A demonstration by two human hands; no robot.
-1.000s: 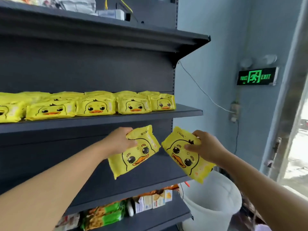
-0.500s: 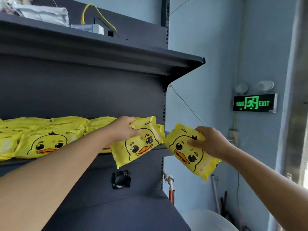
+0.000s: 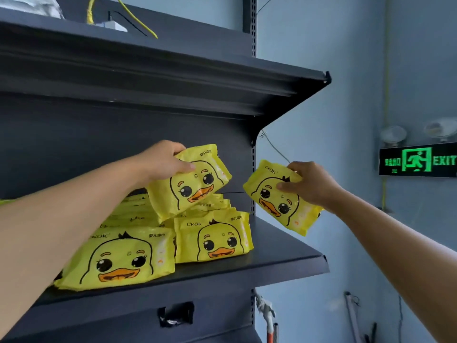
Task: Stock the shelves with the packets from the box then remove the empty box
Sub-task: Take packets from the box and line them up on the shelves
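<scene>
- While both arms reach up at the dark metal shelf [image 3: 284, 253], the left forearm crosses the lower left of the view and hides part of the stocked row.
- Large duck packet [image 3: 118, 261] lies at the shelf's front edge, partly behind that forearm; more yellow packets are stacked behind it toward the back panel.
- Left hand [image 3: 163, 162]: fingers curled over the top edge, thumb pressed on the front, clamped on a tilted duck packet [image 3: 190, 180]. This packet sits above the stacked row; contact with the pile below cannot be told.
- Upright packet [image 3: 214, 237] stands on the shelf below the held one, last in the row, with bare shelf surface to its right.
- Perforated upright post [image 3: 252, 174] stands between the two held packets.
- Right hand [image 3: 309, 181]: fingers over the top, thumb on the face, gripping a second packet [image 3: 279, 196], tilted, in the air just past the shelf's right end, touching nothing else.
- Upper shelf [image 3: 173, 70] overhangs both hands; yellow cable [image 3: 133, 18] lies on top of it.
- Lit green exit sign [image 3: 418, 160] on the blue wall, far right.
</scene>
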